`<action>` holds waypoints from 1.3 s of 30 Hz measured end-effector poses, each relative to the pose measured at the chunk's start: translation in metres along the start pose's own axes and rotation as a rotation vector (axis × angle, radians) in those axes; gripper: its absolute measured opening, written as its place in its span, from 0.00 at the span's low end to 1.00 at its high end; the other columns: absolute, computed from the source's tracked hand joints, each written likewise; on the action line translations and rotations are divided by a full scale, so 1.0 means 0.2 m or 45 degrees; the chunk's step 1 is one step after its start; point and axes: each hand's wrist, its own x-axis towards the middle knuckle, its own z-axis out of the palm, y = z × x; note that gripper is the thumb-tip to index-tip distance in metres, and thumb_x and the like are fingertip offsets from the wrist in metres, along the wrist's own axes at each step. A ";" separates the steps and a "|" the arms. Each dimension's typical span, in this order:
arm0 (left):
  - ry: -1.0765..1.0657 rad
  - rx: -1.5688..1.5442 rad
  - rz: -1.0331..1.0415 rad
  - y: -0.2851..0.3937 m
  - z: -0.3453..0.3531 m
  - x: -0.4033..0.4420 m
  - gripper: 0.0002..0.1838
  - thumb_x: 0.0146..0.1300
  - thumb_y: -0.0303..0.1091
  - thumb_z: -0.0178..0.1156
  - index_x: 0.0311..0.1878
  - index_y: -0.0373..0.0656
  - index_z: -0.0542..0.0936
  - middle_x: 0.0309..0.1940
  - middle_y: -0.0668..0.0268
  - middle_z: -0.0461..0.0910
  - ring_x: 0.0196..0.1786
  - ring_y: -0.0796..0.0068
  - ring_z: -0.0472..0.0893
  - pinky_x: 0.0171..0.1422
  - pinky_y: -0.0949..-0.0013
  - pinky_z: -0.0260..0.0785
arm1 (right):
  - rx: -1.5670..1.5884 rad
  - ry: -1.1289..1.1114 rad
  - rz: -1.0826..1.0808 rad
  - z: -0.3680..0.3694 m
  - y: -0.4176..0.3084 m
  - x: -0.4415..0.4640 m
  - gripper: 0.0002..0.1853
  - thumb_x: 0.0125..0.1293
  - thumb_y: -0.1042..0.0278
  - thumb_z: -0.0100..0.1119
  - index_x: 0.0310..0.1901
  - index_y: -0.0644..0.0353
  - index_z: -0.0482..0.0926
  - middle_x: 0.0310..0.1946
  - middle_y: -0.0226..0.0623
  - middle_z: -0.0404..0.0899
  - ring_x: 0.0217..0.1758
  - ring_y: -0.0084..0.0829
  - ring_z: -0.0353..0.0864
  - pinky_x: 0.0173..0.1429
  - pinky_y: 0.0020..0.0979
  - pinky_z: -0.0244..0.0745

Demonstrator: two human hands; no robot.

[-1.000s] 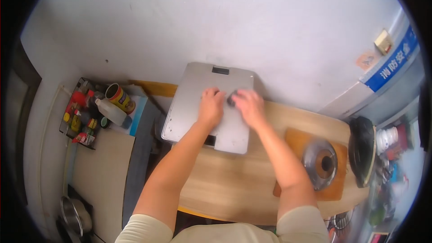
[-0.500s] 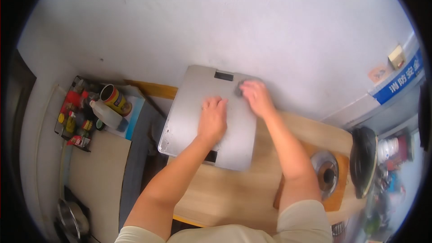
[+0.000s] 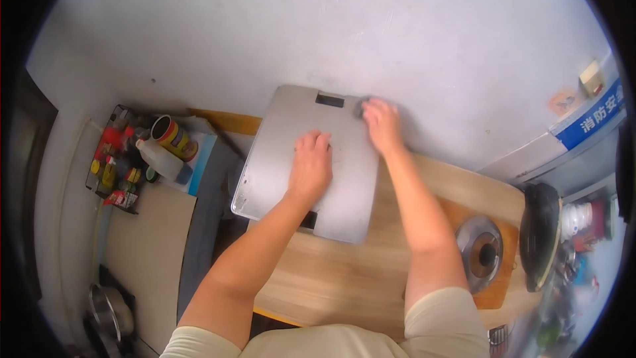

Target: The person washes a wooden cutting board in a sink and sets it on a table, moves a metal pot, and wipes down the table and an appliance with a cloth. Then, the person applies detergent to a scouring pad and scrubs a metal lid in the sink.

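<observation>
A silver metal panel (image 3: 351, 179) with dark rectangular openings near its far and near edges stands against the wall on a wooden table. My left hand (image 3: 311, 167) rests on the middle of the panel, fingers slightly bent and lying on the metal, with nothing seen in it. At the panel's far right corner is my right hand (image 3: 384, 124), its fingers closed on a dark grey scouring pad (image 3: 362, 107). The pad looks like steel wool, partly covered by the fingers and blurred.
On the right of the wooden table (image 3: 331, 285) lie a board (image 3: 507, 272) and a round metal lid (image 3: 478, 252). A black pan (image 3: 538, 235) stands beyond them. At left, bottles, a yellow can (image 3: 175, 139) and a white jug (image 3: 159, 160) crowd a counter; a metal pot (image 3: 111, 311) sits below.
My right hand has moved with the scouring pad away from me and slightly right, up to the panel's far corner. My left hand stays on the panel. The view has shifted a little.
</observation>
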 end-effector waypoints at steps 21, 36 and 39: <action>0.031 0.358 -0.080 0.10 -0.05 0.08 0.26 0.56 0.35 0.61 0.56 0.37 0.65 0.47 0.50 0.68 0.50 0.50 0.70 0.54 0.53 0.61 | 0.528 0.187 0.363 -0.45 -0.59 -0.58 0.12 0.58 0.72 0.60 0.45 0.56 0.80 0.49 0.40 0.74 0.53 0.41 0.69 0.59 0.37 0.64; -0.215 0.081 0.550 1.01 -0.07 -0.57 0.29 0.52 0.37 0.62 0.55 0.32 0.65 0.46 0.52 0.69 0.48 0.57 0.71 0.52 0.60 0.63 | 0.978 0.554 1.163 -1.36 -0.70 -1.22 0.19 0.52 0.87 0.61 0.48 0.69 0.75 0.45 0.39 0.76 0.44 0.25 0.77 0.47 0.23 0.75; -0.289 -0.083 0.692 1.15 0.02 -0.75 0.30 0.52 0.37 0.62 0.55 0.32 0.65 0.45 0.53 0.69 0.46 0.57 0.72 0.51 0.61 0.65 | 0.764 0.659 1.219 -1.52 -0.74 -1.48 0.19 0.52 0.87 0.61 0.47 0.69 0.75 0.45 0.39 0.76 0.43 0.25 0.77 0.47 0.23 0.75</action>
